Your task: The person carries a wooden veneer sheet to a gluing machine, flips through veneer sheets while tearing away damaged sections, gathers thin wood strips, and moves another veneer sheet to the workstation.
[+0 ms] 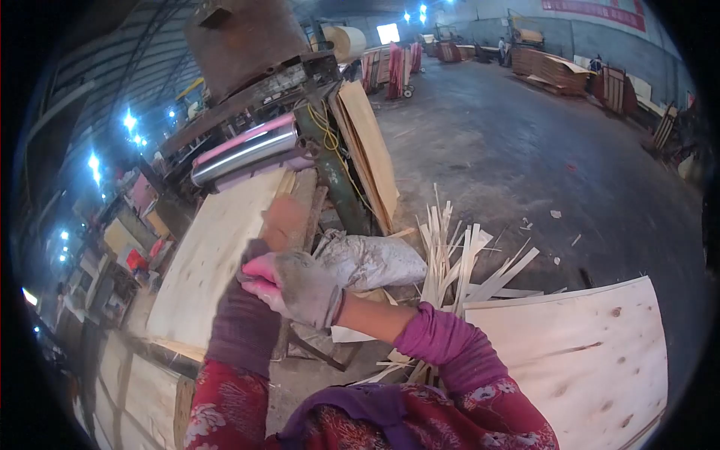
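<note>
My right hand (300, 289), in a pale work glove with pink on the fingers, pinches the purple-grey sleeve cuff (244, 322) at my left wrist. My left hand (286, 219) reaches forward above the near end of a pale wood veneer stack (217, 240). It looks bare, and its fingers are smeared. The stack lies in front of a machine with a shiny metal roller (247, 154) and a pink roller (241, 140).
Right of my hands lie a white sack (375, 261) and splintered veneer strips (450, 259). Larger veneer sheets (585, 352) lie at lower right. Boards (367, 142) lean against the machine beside a yellow cable (324, 124). A distant person (502, 50) stands near stacked sheets.
</note>
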Motion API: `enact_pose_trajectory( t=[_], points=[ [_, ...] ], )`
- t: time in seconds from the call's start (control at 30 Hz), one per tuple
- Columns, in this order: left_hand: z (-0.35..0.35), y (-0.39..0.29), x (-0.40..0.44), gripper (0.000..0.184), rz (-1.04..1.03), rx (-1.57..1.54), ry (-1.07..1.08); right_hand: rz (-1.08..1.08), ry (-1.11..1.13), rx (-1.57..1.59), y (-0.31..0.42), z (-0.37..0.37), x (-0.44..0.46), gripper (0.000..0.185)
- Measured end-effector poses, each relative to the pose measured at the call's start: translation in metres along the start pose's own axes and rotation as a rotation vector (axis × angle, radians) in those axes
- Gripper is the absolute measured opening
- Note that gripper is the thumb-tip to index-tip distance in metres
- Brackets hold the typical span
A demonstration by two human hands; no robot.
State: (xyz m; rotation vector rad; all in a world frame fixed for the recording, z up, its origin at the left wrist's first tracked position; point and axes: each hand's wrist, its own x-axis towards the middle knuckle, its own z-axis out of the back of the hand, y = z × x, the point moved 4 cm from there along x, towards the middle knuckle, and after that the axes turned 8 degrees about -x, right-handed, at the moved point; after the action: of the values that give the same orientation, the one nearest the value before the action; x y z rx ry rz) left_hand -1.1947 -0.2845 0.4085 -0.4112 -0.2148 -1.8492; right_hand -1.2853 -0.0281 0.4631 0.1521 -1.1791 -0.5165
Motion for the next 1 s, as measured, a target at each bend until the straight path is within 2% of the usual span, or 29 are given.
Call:
enact_pose_trajectory(
  t=[0.07,0.1,0.13,0.17,0.2,0.23,0.3,0.33,0.4,0.43,0.5,0.53,0.6,0.63,0.7,0.73,0.8,0.83,0.9,0.97,1.0],
  points=[
    [-0.019,0.103,0.071,0.027,-0.078,-0.025,-0.086,-0.155,-0.018,0.167,0.004,0.001,-0.010,0.026],
    [-0.019,0.148,0.099,0.026,-0.103,-0.245,-0.300,-0.152,-0.015,0.169,0.007,0.000,-0.013,0.026],
    [0.021,0.126,0.079,0.024,0.235,-0.596,-0.255,-0.218,-0.019,0.269,0.007,-0.003,-0.016,0.024],
    [0.056,0.099,0.059,0.019,0.336,-0.782,-0.211,-0.283,-0.023,0.367,0.007,-0.006,-0.020,0.023],
    [0.080,0.079,0.045,0.016,0.437,-0.969,-0.166,-0.236,-0.046,0.346,0.002,-0.015,-0.025,0.018],
    [0.100,0.063,0.040,0.016,0.440,-0.972,-0.173,-0.232,-0.039,0.346,-0.003,-0.023,-0.026,0.018],
    [0.112,0.044,0.036,0.014,0.689,-2.133,-0.422,-0.233,-0.015,0.288,-0.008,-0.036,-0.029,0.018],
    [0.112,0.043,0.043,0.014,0.696,-2.131,-0.429,-0.235,-0.010,0.293,-0.005,-0.038,-0.028,0.018],
    [0.107,0.041,0.056,0.009,0.720,-2.364,-0.531,-0.327,0.042,0.404,-0.004,-0.040,-0.023,0.021],
    [0.107,0.035,0.052,0.010,0.687,-2.382,-0.609,-0.331,0.051,0.407,-0.002,-0.046,-0.023,0.021],
    [0.098,0.036,0.056,0.012,0.598,-2.439,-0.550,-0.417,0.009,0.953,-0.003,-0.062,-0.019,0.024],
    [0.101,0.041,0.057,0.012,0.592,-2.439,-0.564,-0.411,0.019,0.956,-0.002,-0.070,-0.020,0.024],
    [0.101,0.056,0.048,0.014,0.625,-2.294,-0.699,-0.255,0.040,0.870,0.006,-0.083,-0.034,0.024],
    [0.102,0.065,0.043,0.014,0.626,-2.294,-0.708,-0.254,0.047,0.872,0.012,-0.079,-0.035,0.024],
    [0.126,0.100,0.021,0.019,0.475,-1.456,-0.850,-0.506,0.410,1.069,0.036,-0.074,-0.040,0.026],
    [0.129,0.112,0.008,0.019,0.478,-1.451,-0.852,-0.505,0.412,1.074,0.042,-0.063,-0.041,0.026],
    [0.154,0.116,-0.019,0.020,0.262,-0.314,-0.861,-0.470,0.339,0.974,0.046,-0.035,-0.040,0.030],
    [0.154,0.117,-0.033,0.020,0.272,-0.314,-0.863,-0.472,0.349,0.975,0.047,-0.028,-0.039,0.030],
    [0.141,0.111,-0.047,0.019,0.261,0.100,-0.377,-0.503,0.242,1.118,0.046,-0.015,-0.030,0.033],
    [0.118,0.117,-0.062,0.020,0.082,0.235,-0.234,-0.482,0.198,1.057,0.037,-0.018,-0.021,0.034],
    [0.105,0.123,-0.066,0.018,0.093,0.267,-0.129,-0.456,0.150,0.988,0.032,-0.021,-0.018,0.035]
  ],
)
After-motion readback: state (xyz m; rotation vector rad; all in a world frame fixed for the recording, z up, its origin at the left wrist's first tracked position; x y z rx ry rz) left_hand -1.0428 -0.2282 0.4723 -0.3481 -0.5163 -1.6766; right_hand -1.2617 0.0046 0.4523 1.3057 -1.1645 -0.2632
